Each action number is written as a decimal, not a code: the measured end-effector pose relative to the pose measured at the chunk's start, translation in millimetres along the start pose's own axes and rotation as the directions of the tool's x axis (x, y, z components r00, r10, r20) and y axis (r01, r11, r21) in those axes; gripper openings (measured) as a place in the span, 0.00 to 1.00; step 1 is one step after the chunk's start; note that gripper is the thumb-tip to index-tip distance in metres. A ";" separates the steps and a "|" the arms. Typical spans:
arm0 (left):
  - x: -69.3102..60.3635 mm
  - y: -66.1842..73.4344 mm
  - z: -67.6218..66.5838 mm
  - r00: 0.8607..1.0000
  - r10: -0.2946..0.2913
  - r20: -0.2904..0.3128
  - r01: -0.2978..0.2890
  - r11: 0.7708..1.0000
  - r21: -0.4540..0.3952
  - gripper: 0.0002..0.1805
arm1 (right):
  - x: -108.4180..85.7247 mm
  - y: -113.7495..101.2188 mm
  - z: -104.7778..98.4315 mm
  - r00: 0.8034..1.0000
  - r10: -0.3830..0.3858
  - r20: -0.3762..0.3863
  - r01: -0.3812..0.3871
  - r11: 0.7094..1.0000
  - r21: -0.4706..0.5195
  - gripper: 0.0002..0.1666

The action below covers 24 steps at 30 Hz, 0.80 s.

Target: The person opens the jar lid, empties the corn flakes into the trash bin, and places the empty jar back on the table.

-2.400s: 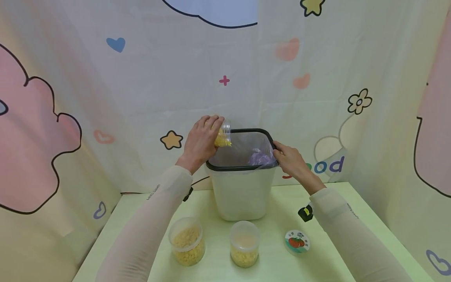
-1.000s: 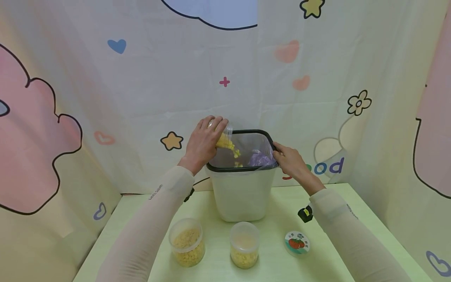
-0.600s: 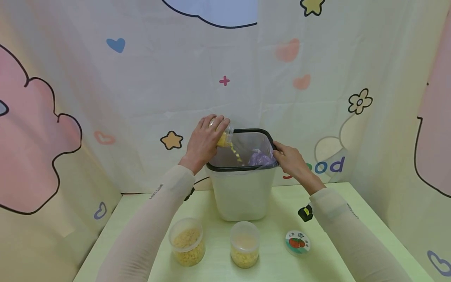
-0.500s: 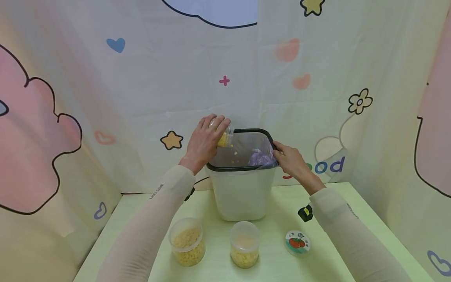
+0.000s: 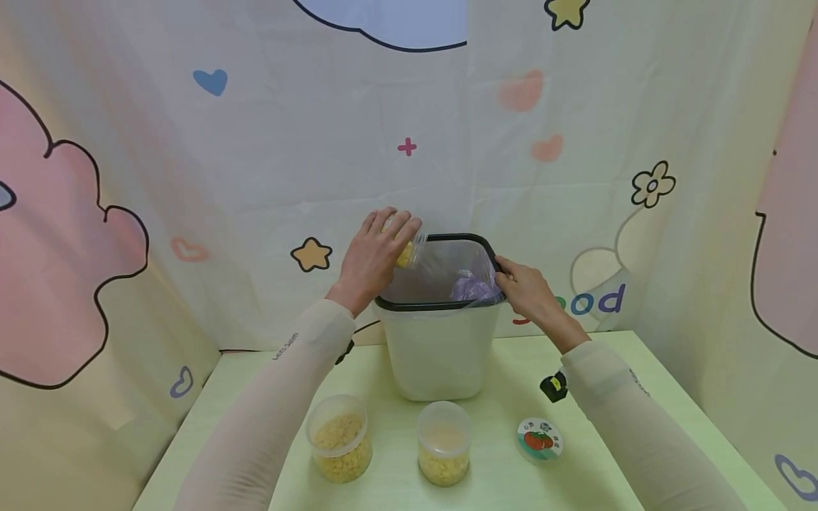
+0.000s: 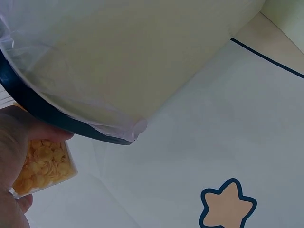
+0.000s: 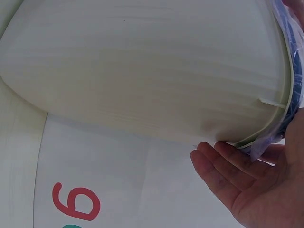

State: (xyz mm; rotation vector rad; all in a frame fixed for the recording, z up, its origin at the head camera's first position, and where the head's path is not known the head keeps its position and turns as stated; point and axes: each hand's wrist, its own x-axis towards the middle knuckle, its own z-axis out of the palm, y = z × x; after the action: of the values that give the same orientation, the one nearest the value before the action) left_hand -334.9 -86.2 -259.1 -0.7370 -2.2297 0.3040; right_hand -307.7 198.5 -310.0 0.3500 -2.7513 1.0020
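Observation:
My left hand [image 5: 373, 255] grips a clear plastic jar [image 5: 419, 248], tipped sideways over the left rim of the trash bin [image 5: 441, 348]. Yellow flakes [image 6: 45, 166] fill part of the jar in the left wrist view. The bin is whitish with a black rim ring [image 5: 441, 306] and a thin clear liner. Purple crumpled plastic [image 5: 471, 285] shows inside on the right; the bottom is hidden. At the rim's right side, my right hand [image 5: 525, 285] holds on; the right wrist view has its fingers [image 7: 223, 173] under the edge, against the outer wall.
Two open-looking clear tubs of yellow flakes, a left tub [image 5: 341, 440] and a middle tub [image 5: 444, 443], stand on the pale green table [image 5: 383, 490] before the bin. A round lid with a tomato picture [image 5: 539, 438] lies to their right. A printed cloth [image 5: 307, 163] hangs behind.
Yellow flakes have dropped from the jar's mouth into the bin; none are seen falling now. My left hand has shifted slightly right, tipping the jar more. My right hand stays on the rim.

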 end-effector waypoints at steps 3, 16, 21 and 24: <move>-0.5 0.1 0.1 1.000 0.001 0.003 -0.001 1.000 0.005 0.39 | 0.3 0.0 0.0 1.000 0.004 0.000 -0.004 1.000 0.001 0.33; 0.1 0.2 0.0 1.000 0.018 0.002 -0.018 0.999 0.043 0.39 | 1.3 0.0 0.4 1.000 0.011 -0.004 -0.011 1.000 0.004 0.33; 1.1 1.5 -1.3 1.000 0.028 -0.010 -0.027 0.998 0.048 0.38 | 1.7 0.6 0.5 1.000 0.011 -0.006 -0.011 1.000 0.001 0.34; 1.7 2.1 -1.7 0.999 0.031 -0.012 -0.031 0.998 0.060 0.37 | 1.8 1.1 0.9 1.000 0.010 -0.010 -0.010 1.000 -0.008 0.34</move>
State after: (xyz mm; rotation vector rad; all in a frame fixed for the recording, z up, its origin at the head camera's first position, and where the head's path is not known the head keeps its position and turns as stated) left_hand -333.7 -83.5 -257.8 -0.7402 -2.1894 0.3787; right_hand -309.7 198.4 -310.9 0.3290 -2.7499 0.9916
